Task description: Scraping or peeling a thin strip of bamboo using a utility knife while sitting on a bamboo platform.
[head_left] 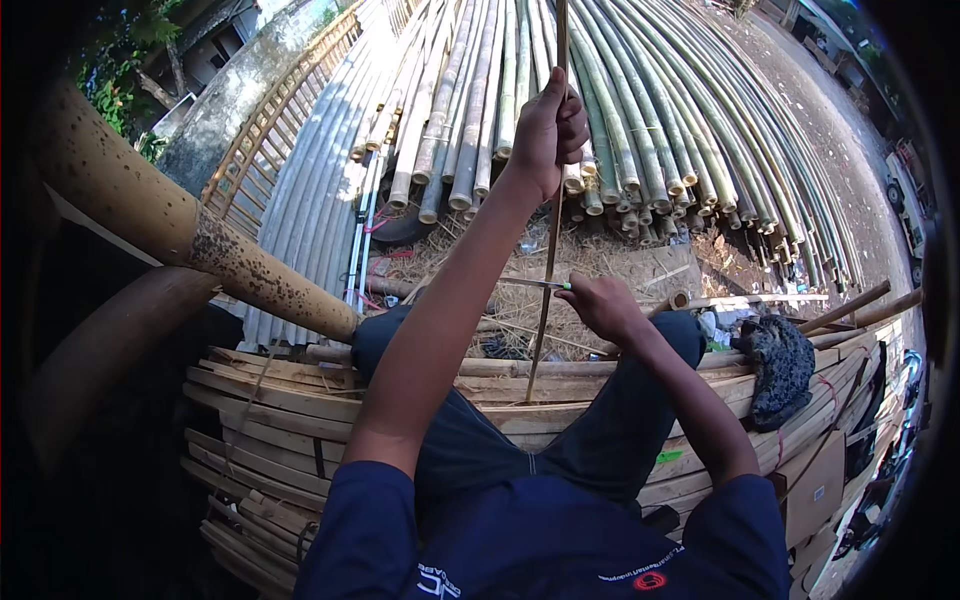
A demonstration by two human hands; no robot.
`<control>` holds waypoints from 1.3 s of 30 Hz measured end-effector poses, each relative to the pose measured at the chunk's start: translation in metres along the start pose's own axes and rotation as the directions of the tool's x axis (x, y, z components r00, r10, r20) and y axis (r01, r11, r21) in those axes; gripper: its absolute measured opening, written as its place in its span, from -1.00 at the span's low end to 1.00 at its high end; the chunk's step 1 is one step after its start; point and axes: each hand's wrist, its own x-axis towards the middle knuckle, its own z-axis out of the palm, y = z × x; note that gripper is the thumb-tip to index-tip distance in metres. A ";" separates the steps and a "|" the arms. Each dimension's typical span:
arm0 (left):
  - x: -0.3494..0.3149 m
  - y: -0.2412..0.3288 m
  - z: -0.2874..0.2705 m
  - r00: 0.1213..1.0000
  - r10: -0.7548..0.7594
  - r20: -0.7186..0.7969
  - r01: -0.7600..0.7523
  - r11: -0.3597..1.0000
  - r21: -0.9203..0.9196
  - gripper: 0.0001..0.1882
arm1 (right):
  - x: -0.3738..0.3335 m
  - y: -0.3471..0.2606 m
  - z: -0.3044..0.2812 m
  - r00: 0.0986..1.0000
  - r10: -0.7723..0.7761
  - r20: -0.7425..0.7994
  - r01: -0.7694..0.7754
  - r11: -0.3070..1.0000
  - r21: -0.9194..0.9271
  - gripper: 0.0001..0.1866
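The strip (554, 230) runs out past the top edge, and the left hand (549, 130) covers a stretch of it. The knife (522, 282) at the strip has most of its handle hidden inside the right hand (603, 312). Left of the strip, a thick pole (150, 205) fades into darkness. Beyond the strip, the top edge cuts off the bamboo poles (655, 115). Far right of the strip, a vehicle (904, 195) is cut off.

Left arm (445, 310): extended far forward, slanting inward. Left hand (550, 135): raised, fist clenched, thumb uppermost. Right arm (695, 395): elbow bent, forearm angled inward. Right hand (605, 308): lower and nearer, fingers curled, thumb pointing left.
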 end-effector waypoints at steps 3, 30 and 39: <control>-0.004 -0.005 -0.002 0.998 -0.002 -0.064 0.005 0.999 0.039 -0.48 | 0.008 -0.012 -0.019 0.992 -0.057 0.109 0.073 0.985 -0.155 -0.62; -0.007 0.000 0.010 0.993 -0.120 0.013 0.120 0.992 -0.040 -0.47 | -0.004 -0.024 -0.050 0.995 0.084 -0.055 -0.083 0.996 0.025 -0.64; -0.009 0.001 0.013 0.992 -0.123 -0.034 0.120 0.990 -0.077 -0.49 | 0.001 -0.025 -0.048 0.993 0.059 0.099 -0.047 0.992 -0.117 -0.61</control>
